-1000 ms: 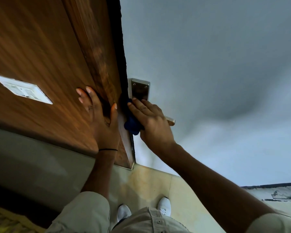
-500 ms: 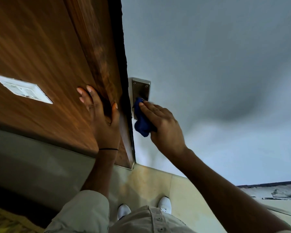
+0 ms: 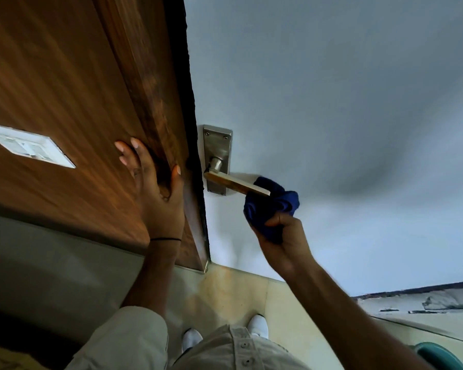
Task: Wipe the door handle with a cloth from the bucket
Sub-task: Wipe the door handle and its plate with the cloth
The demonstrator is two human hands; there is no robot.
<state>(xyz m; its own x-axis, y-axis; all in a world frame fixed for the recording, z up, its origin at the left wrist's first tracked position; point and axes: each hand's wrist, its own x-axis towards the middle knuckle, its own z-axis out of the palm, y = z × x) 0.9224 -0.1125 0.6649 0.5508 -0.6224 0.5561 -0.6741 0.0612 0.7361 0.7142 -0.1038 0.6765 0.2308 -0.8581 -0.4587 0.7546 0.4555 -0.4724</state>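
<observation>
A metal door handle (image 3: 233, 182) with a rectangular backplate (image 3: 217, 145) is mounted on the pale grey door (image 3: 332, 102). Its lever points right and is fully uncovered except for its tip. My right hand (image 3: 284, 241) grips a bunched dark blue cloth (image 3: 271, 206), which touches the free end of the lever from below. My left hand (image 3: 155, 193) lies flat with fingers spread against the brown wooden frame (image 3: 150, 102), thumb near the frame's edge. The bucket shows only as a teal rim (image 3: 439, 356) at the bottom right corner.
A white switch plate (image 3: 30, 145) sits on the wooden panel (image 3: 51, 76) to the left. Below are beige floor tiles (image 3: 235, 292), my white shoes (image 3: 257, 325) and light trousers. A grey skirting band (image 3: 51, 263) runs under the panel.
My right hand slid the cloth from the base of the handle by the backplate out along the lever to its tip, uncovering the lever. The left hand has stayed put on the frame.
</observation>
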